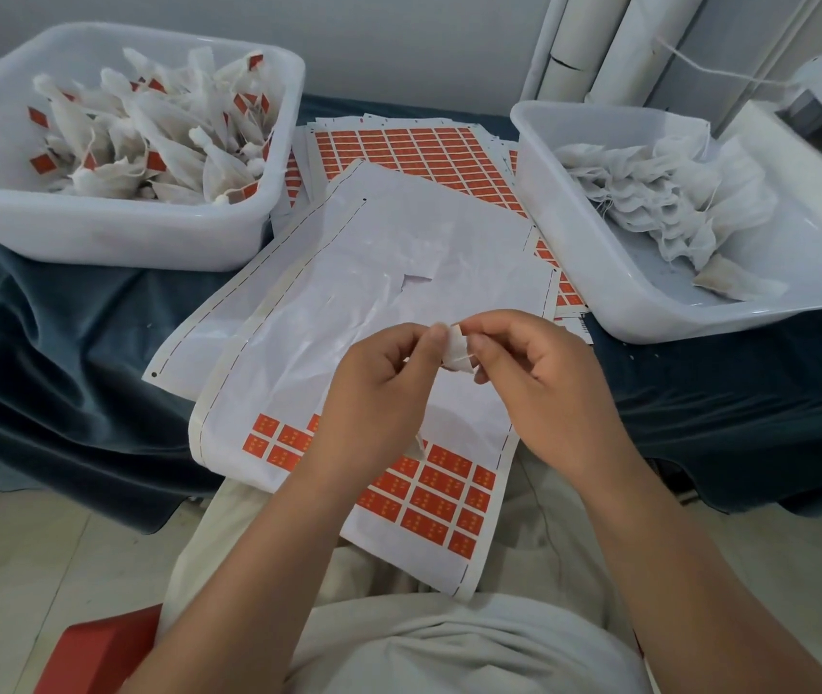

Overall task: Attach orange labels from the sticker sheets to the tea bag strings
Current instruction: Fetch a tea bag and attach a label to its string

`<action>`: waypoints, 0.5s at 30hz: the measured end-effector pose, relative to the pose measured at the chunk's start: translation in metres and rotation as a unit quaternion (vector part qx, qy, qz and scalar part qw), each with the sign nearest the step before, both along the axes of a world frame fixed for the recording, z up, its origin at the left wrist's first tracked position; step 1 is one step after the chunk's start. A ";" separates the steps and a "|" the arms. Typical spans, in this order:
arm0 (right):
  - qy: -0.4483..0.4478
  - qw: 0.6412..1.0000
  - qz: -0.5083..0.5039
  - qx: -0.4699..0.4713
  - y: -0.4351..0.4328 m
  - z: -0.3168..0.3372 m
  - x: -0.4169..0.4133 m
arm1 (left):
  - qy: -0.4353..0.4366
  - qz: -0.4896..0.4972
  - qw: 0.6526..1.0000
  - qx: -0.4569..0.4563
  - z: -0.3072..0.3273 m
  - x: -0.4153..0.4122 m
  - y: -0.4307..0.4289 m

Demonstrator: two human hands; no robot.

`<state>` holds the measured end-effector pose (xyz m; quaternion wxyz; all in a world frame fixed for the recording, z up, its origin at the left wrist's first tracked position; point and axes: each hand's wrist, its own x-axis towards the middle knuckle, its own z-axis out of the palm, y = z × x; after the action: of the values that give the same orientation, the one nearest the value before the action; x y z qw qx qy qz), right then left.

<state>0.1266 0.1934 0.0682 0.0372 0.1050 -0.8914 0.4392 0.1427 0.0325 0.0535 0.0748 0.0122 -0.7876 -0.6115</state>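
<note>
Small white paper tea bag is pinched between our left hand and right hand, fingers curled, fingertips meeting above the white sticker sheet of orange labels

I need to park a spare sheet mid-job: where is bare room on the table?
Bare blue cloth lies in front of the left bin, left of the peeled sheets, and again in front of the right bin. Between the bins it is crowded with stacked sticker sheets; the left hand and right hand pinch a tea bag over them.
</note>
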 end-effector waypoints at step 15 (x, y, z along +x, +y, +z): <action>0.057 0.997 -0.026 -0.051 0.001 -0.005 -0.001 | -0.208 -0.018 0.967 0.144 0.008 0.000 -0.008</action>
<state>0.1259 0.1946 0.0633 0.1047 0.1050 -0.8666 0.4764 0.1424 0.0242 0.0613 -0.1042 0.1353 -0.6899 -0.7035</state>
